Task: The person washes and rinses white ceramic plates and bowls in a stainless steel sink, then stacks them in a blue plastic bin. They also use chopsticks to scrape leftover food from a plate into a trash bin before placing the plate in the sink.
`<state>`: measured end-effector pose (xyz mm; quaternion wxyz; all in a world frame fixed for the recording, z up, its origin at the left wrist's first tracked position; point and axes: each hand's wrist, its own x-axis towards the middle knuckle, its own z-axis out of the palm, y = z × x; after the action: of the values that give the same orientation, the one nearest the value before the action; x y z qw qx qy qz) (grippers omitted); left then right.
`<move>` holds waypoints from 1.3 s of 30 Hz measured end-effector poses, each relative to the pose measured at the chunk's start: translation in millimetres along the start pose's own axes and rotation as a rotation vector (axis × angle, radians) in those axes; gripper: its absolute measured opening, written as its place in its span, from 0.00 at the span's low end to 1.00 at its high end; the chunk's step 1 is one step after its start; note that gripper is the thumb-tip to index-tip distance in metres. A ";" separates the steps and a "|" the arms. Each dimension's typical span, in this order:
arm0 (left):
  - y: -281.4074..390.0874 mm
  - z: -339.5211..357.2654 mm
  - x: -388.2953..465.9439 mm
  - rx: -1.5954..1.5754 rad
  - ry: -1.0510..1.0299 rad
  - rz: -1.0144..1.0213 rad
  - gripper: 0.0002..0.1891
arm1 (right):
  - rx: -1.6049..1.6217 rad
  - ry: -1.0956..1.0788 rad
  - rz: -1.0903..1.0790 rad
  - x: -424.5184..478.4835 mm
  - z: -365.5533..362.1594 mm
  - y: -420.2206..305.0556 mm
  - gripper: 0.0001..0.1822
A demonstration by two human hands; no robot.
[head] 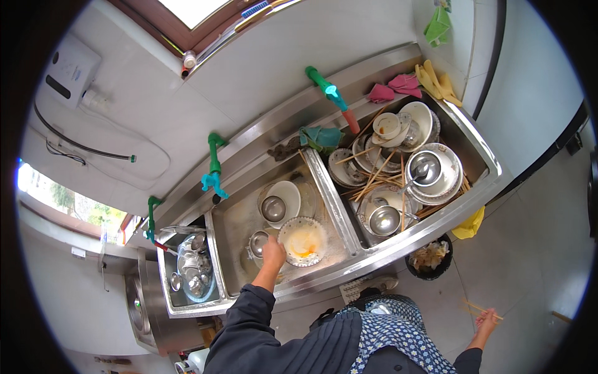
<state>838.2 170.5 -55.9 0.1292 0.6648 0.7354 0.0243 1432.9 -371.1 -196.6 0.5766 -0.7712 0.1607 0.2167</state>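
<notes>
My left hand (273,252) reaches into the middle basin (233,276) of a steel sink. Its fingers are at the rim of a small metal bowl (259,243); whether they grip it cannot be told. Right of the hand lies a patterned plate (303,240) with orange residue. Behind it another metal bowl (274,208) rests in a white bowl (288,198). Held out to the right over the floor, my right hand (487,321) is closed on a few wooden chopsticks (481,308). The right basin holds stacked dishes (434,175), metal bowls (384,220), spoons and loose chopsticks (379,173).
In the left basin, metal bowls fill a blue-rimmed container (196,269). Green taps (214,159) line the wall. A teal cloth (321,136), pink cloths (395,89) and yellow gloves (437,84) lie along the back edge. A black waste bin (432,271) stands on the floor.
</notes>
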 end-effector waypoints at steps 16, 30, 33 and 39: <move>275.1 39.1 20.7 -0.106 -0.351 1.061 0.21 | 0.047 0.002 -0.044 -41.0 -5.0 6.5 0.12; 274.0 61.4 36.8 -0.191 -0.170 0.952 0.06 | 0.042 0.095 -0.047 -57.5 -46.3 38.7 0.12; 260.8 -31.8 15.5 -0.307 -0.028 0.735 0.04 | 0.065 0.086 -0.013 -47.6 -42.8 37.8 0.13; 139.2 -115.3 20.0 -0.070 0.104 0.389 0.07 | 0.014 0.070 0.038 -34.8 -25.1 27.2 0.13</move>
<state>946.2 221.9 81.2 0.1069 0.7871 0.5977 0.1085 1393.4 -402.9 -194.8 0.5717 -0.7711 0.1968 0.1993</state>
